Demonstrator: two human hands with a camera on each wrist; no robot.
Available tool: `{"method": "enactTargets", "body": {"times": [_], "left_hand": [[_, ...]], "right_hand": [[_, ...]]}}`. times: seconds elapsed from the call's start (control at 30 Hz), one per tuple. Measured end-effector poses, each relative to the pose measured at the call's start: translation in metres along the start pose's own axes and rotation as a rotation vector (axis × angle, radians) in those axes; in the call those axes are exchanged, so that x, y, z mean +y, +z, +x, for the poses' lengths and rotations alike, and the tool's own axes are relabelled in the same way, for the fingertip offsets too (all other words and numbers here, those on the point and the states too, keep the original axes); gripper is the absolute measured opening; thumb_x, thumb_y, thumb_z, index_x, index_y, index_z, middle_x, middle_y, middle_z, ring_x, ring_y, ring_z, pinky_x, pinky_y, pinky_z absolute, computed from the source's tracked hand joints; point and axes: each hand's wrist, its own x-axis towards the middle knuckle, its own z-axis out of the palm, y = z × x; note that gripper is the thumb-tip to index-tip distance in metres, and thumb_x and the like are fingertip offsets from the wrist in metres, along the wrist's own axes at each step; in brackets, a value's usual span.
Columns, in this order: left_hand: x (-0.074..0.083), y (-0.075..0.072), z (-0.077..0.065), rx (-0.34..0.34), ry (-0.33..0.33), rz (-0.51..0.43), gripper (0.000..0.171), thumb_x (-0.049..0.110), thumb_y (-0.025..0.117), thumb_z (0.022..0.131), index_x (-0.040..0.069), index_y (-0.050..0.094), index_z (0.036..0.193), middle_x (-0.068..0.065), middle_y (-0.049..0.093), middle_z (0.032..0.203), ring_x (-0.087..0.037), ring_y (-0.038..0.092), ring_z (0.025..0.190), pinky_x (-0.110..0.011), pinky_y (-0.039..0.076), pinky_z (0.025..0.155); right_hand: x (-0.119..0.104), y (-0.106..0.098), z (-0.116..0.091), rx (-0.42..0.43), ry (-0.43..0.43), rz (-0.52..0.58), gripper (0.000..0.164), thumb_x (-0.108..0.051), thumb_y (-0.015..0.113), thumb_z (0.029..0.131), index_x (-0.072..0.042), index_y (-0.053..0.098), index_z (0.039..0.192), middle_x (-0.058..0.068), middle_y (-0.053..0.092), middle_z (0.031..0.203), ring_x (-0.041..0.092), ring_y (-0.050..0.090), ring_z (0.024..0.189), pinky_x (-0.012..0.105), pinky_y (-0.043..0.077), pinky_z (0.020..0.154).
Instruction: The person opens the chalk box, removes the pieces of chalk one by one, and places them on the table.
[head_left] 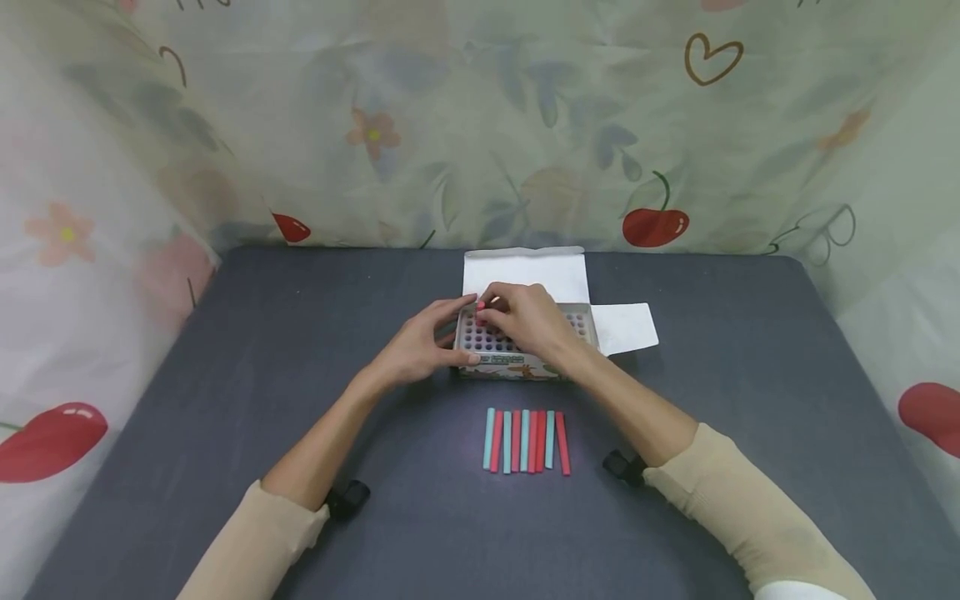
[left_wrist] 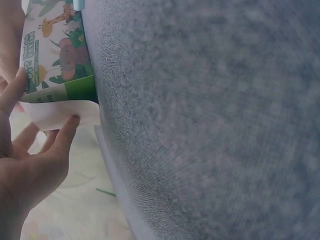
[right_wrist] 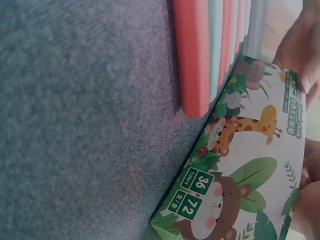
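Note:
A printed chalk box (head_left: pixel 501 368) stands with its lid up, showing a grid of round holes inside. My left hand (head_left: pixel 420 346) grips the box's left end, thumb on the front edge and fingers round the far side; in the left wrist view, fingertips touch a white end flap (left_wrist: pixel 60 112). Over the left part of the grid, my right hand (head_left: pixel 534 321) pinches a red chalk stick (head_left: pixel 481 310) held upright. Whether its lower end sits in a hole is hidden. In front of the box, several red and light-blue chalk sticks (head_left: pixel 533 442) lie side by side.
The white lid flap (head_left: pixel 525 277) stands open behind the box, and a white side flap (head_left: pixel 626 327) sticks out to the right. A dark grey table (head_left: pixel 360 550) lies beneath everything. Patterned cloth (head_left: pixel 450 125) hangs behind and at both sides.

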Motion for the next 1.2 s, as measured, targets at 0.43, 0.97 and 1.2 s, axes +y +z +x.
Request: {"method": "enactTargets", "body": {"times": [0.43, 0.97, 1.2], "left_hand": [[0.003, -0.001, 0.000, -0.007, -0.015, -0.007, 0.083, 0.023, 0.078, 0.072, 0.030, 0.032, 0.141, -0.001, 0.037, 0.131, -0.013, 0.037, 0.124, -0.032, 0.038, 0.101], [0.001, 0.001, 0.001, -0.014, -0.012, -0.006, 0.083, 0.024, 0.077, 0.073, 0.027, 0.032, 0.142, -0.002, 0.036, 0.132, -0.018, 0.036, 0.127, -0.033, 0.040, 0.099], [0.001, 0.001, 0.001, -0.003, -0.015, -0.003, 0.084, 0.025, 0.078, 0.072, 0.028, 0.032, 0.142, -0.002, 0.035, 0.132, -0.017, 0.039, 0.123, -0.034, 0.040, 0.099]], "right_hand": [[-0.001, -0.004, -0.002, 0.161, -0.119, 0.128, 0.012, -0.026, 0.060, 0.089, -0.018, 0.063, 0.099, -0.005, 0.066, 0.085, 0.008, 0.065, 0.077, 0.022, 0.052, 0.061], [0.002, -0.021, -0.016, 0.264, -0.144, 0.287, 0.021, -0.028, 0.065, 0.085, -0.018, 0.069, 0.103, -0.006, 0.065, 0.078, 0.016, 0.064, 0.059, 0.024, 0.051, 0.049], [0.008, -0.030, -0.027, 0.222, -0.078, 0.446, 0.025, -0.028, 0.067, 0.083, -0.017, 0.067, 0.106, 0.001, 0.065, 0.079, 0.024, 0.065, 0.061, 0.037, 0.055, 0.053]]}}
